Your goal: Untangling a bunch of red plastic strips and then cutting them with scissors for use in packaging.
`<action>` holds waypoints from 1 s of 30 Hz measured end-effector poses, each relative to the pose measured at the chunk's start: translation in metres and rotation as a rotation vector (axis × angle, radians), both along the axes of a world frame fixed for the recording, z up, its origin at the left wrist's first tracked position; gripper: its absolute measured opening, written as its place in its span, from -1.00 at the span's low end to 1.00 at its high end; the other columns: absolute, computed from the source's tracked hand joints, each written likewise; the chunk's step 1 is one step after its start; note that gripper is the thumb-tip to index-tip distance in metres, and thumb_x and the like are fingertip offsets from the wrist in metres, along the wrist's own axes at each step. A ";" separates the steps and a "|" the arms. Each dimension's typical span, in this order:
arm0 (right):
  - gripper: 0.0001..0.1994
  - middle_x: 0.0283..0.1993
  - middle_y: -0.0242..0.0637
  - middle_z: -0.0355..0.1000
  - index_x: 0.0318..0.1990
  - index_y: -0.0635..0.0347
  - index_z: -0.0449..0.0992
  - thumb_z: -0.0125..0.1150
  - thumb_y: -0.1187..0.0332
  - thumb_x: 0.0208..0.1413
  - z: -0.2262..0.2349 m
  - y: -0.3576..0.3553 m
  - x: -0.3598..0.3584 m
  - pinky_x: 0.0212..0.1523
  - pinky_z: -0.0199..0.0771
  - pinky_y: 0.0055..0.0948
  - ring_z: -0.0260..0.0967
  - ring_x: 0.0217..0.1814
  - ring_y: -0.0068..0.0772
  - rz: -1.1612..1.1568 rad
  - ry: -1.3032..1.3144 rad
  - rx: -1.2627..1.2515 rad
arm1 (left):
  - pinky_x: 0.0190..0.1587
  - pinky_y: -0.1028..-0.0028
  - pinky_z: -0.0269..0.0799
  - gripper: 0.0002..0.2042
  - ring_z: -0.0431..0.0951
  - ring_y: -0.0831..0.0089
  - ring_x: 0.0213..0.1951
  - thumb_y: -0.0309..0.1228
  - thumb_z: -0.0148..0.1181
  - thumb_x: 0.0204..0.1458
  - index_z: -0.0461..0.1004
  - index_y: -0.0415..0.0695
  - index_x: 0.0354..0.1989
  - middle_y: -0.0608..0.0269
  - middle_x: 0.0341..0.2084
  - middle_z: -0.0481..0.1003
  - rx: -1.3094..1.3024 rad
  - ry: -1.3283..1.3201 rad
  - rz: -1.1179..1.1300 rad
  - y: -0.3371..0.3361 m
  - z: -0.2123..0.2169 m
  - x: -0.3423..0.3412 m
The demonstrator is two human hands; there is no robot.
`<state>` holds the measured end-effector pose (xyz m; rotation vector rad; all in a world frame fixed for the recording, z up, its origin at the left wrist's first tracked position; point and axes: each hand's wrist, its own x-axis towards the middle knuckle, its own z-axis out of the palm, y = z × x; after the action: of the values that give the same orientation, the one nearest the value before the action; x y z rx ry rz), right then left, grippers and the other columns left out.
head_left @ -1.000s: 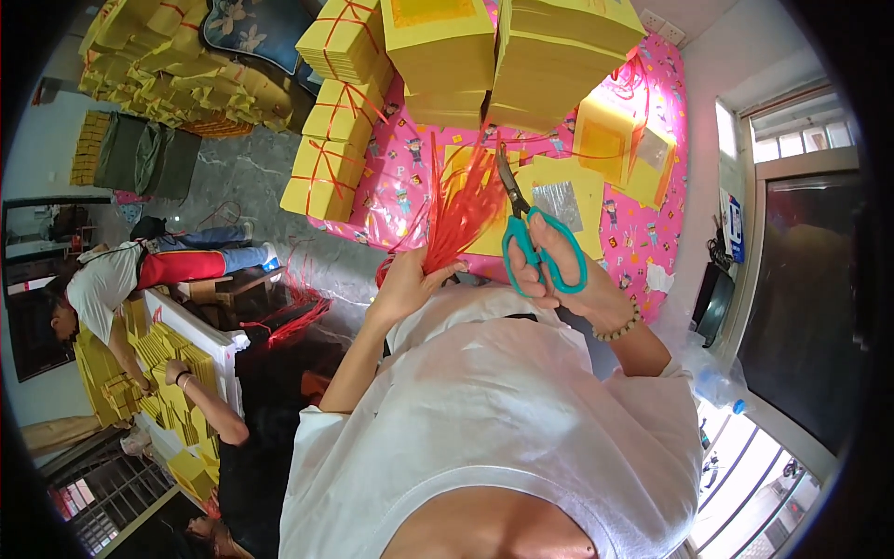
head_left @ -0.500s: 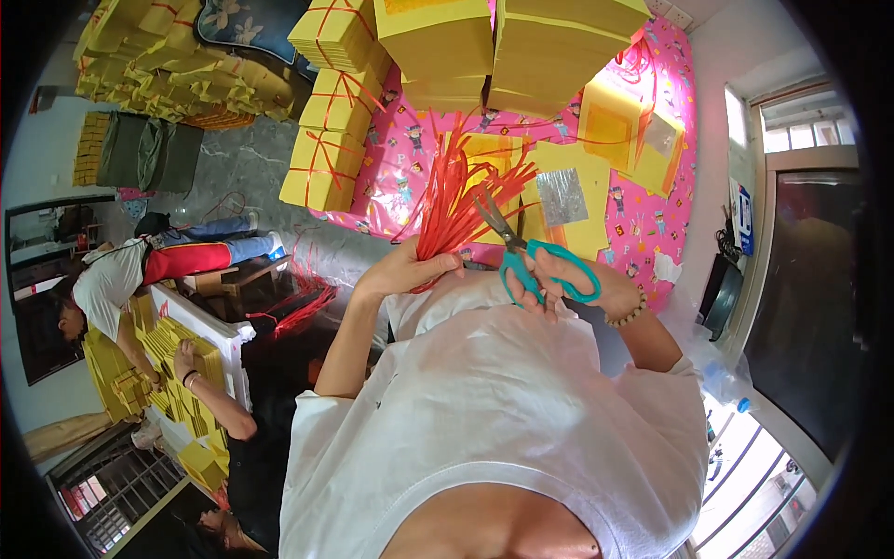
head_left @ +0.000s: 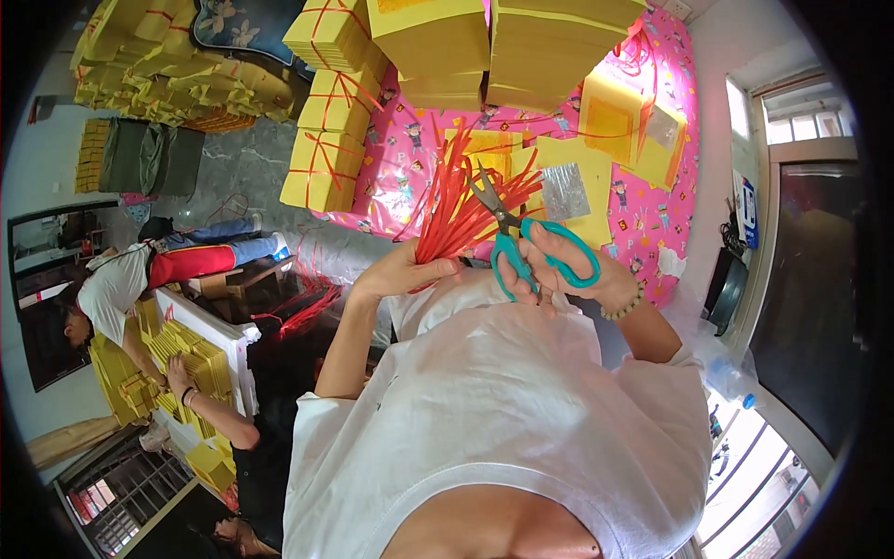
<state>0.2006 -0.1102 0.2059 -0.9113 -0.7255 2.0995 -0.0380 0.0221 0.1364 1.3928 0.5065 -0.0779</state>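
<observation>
My left hand (head_left: 408, 270) is closed around a bunch of red plastic strips (head_left: 456, 214), whose loose ends fan out above it. In my right hand (head_left: 568, 270) is a pair of scissors (head_left: 554, 247) with teal handles. Their metal blades point up and to the left, parted, against the right side of the bunch. Whether a strip lies between the blades is hard to make out. Beyond the strips, yellow paper sheets (head_left: 593, 158) lie on a pink patterned cloth (head_left: 400, 172), one with a silver square (head_left: 562, 192).
Tall yellow paper stacks (head_left: 549, 61) stand at the far side of the pink cloth. Bundles tied with red strip (head_left: 321, 172) line its left edge. Loose red strips (head_left: 312, 307) lie lower left. Two people work at a white table (head_left: 237, 359) with yellow paper on the left.
The scissors have turned a little more upright and their handles have spread wider. My left hand has hardly moved. At the left table, a co-worker's hand has shifted slightly.
</observation>
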 end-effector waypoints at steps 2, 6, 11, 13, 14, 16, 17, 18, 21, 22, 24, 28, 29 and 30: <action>-0.31 -0.50 -0.44 0.24 -0.34 0.16 0.36 -0.33 -0.38 0.08 -0.001 0.000 0.000 -0.62 0.39 -0.58 0.27 -0.47 -0.61 -0.004 0.009 -0.017 | -0.62 0.65 0.09 -0.72 0.20 0.77 -0.62 -0.13 0.16 0.09 0.51 -0.13 -0.30 0.54 -0.61 0.36 0.000 0.002 0.013 -0.001 0.002 0.001; -0.31 -0.51 -0.44 0.23 -0.36 0.16 0.36 -0.32 -0.37 0.09 0.001 0.001 0.000 -0.64 0.38 -0.58 0.27 -0.48 -0.61 -0.017 -0.003 0.011 | -0.64 0.64 0.07 -0.72 0.18 0.77 -0.64 -0.13 0.16 0.09 0.52 -0.13 -0.32 0.55 -0.64 0.34 0.009 0.024 0.005 0.001 -0.005 -0.001; -0.30 -0.52 -0.43 0.23 -0.38 0.17 0.36 -0.30 -0.39 0.06 0.002 -0.001 0.003 -0.66 0.37 -0.58 0.27 -0.50 -0.60 0.006 -0.013 -0.003 | -0.18 0.52 0.36 -0.74 0.45 0.57 -0.29 -0.23 0.16 0.09 0.46 -0.20 -0.28 0.31 -0.39 0.50 -0.041 0.183 -0.083 0.011 0.003 -0.002; -0.30 -0.52 -0.42 0.23 -0.38 0.17 0.36 -0.28 -0.40 0.05 -0.001 -0.001 0.003 -0.68 0.36 -0.58 0.27 -0.51 -0.60 0.008 0.007 -0.014 | -0.18 0.53 0.36 -0.74 0.45 0.58 -0.29 -0.23 0.17 0.09 0.46 -0.20 -0.27 0.32 -0.39 0.50 -0.041 0.178 -0.073 0.010 0.000 -0.003; -0.30 -0.52 -0.42 0.23 -0.38 0.17 0.36 -0.28 -0.40 0.05 0.000 -0.001 0.003 -0.68 0.36 -0.58 0.27 -0.51 -0.60 0.009 0.006 -0.015 | -0.18 0.54 0.36 -0.74 0.45 0.58 -0.29 -0.23 0.17 0.09 0.46 -0.20 -0.27 0.33 -0.39 0.50 -0.040 0.173 -0.062 0.009 -0.001 -0.003; -0.29 -0.53 -0.42 0.23 -0.39 0.17 0.37 -0.28 -0.42 0.03 0.000 0.002 0.003 -0.70 0.34 -0.58 0.26 -0.51 -0.61 -0.001 0.031 0.001 | -0.26 0.55 0.34 -0.72 0.41 0.63 -0.36 -0.19 0.16 0.09 0.48 -0.20 -0.28 0.37 -0.45 0.48 -0.009 0.068 -0.045 0.004 0.001 0.001; -0.29 -0.53 -0.42 0.23 -0.39 0.17 0.37 -0.28 -0.42 0.03 0.000 0.004 0.002 -0.70 0.34 -0.58 0.26 -0.51 -0.61 -0.002 0.030 0.001 | -0.35 0.57 0.33 -0.69 0.38 0.67 -0.42 -0.15 0.16 0.10 0.49 -0.20 -0.28 0.41 -0.51 0.46 0.022 -0.036 -0.025 0.002 0.002 0.003; -0.30 -0.54 -0.42 0.23 -0.41 0.15 0.36 -0.27 -0.41 0.04 0.000 0.007 0.001 -0.71 0.33 -0.59 0.25 -0.54 -0.62 -0.019 0.049 -0.036 | -0.35 0.57 0.33 -0.69 0.38 0.67 -0.42 -0.15 0.16 0.10 0.49 -0.20 -0.28 0.41 -0.51 0.46 0.022 -0.037 -0.024 0.002 0.004 0.003; -0.34 -0.57 -0.44 0.22 -0.44 0.13 0.35 -0.24 -0.37 0.07 -0.002 0.010 -0.001 -0.73 0.30 -0.62 0.21 -0.58 -0.64 -0.092 0.078 -0.048 | -0.12 0.51 0.33 -0.68 0.40 0.61 -0.25 -0.19 0.17 0.10 0.46 -0.25 -0.21 0.34 -0.37 0.50 -0.034 0.033 -0.071 0.004 0.009 0.003; -0.37 -0.59 -0.44 0.21 -0.45 0.12 0.34 -0.23 -0.35 0.09 -0.002 0.011 -0.002 -0.74 0.28 -0.63 0.19 -0.61 -0.65 -0.148 0.089 -0.023 | -0.13 0.51 0.34 -0.68 0.41 0.60 -0.25 -0.21 0.17 0.10 0.45 -0.25 -0.19 0.35 -0.37 0.50 -0.046 0.026 -0.092 0.005 0.009 0.003; -0.38 -0.60 -0.45 0.21 -0.45 0.12 0.34 -0.22 -0.33 0.10 -0.005 0.010 0.001 -0.74 0.27 -0.64 0.17 -0.62 -0.66 -0.149 0.110 -0.037 | -0.14 0.52 0.35 -0.68 0.41 0.60 -0.26 -0.22 0.17 0.10 0.44 -0.26 -0.17 0.35 -0.37 0.50 -0.058 0.018 -0.112 0.006 0.011 0.003; -0.36 -0.60 -0.44 0.22 -0.45 0.13 0.34 -0.23 -0.35 0.08 -0.004 0.007 0.004 -0.76 0.26 -0.64 0.17 -0.63 -0.67 -0.184 0.117 -0.017 | -0.21 0.56 0.34 -0.70 0.40 0.63 -0.30 -0.21 0.17 0.09 0.46 -0.22 -0.20 0.37 -0.40 0.48 -0.073 0.024 -0.076 0.007 0.007 -0.001; -0.36 -0.60 -0.44 0.22 -0.45 0.13 0.34 -0.23 -0.35 0.08 -0.004 0.004 0.004 -0.76 0.26 -0.64 0.17 -0.63 -0.67 -0.182 0.117 -0.018 | -0.29 0.59 0.33 -0.71 0.38 0.66 -0.36 -0.20 0.17 0.09 0.47 -0.20 -0.22 0.39 -0.44 0.47 -0.069 -0.009 -0.058 0.007 0.004 -0.003; -0.34 -0.59 -0.44 0.22 -0.45 0.14 0.34 -0.26 -0.37 0.07 -0.004 0.001 0.005 -0.76 0.27 -0.64 0.18 -0.62 -0.67 -0.157 0.154 -0.029 | -0.29 0.59 0.33 -0.71 0.38 0.66 -0.36 -0.20 0.17 0.09 0.47 -0.20 -0.22 0.39 -0.44 0.47 -0.070 -0.009 -0.057 0.009 -0.001 -0.006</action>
<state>0.2057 -0.1089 0.2019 -0.7857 -0.5285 2.0197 -0.0437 0.0309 0.1356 1.3387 0.4528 -0.1346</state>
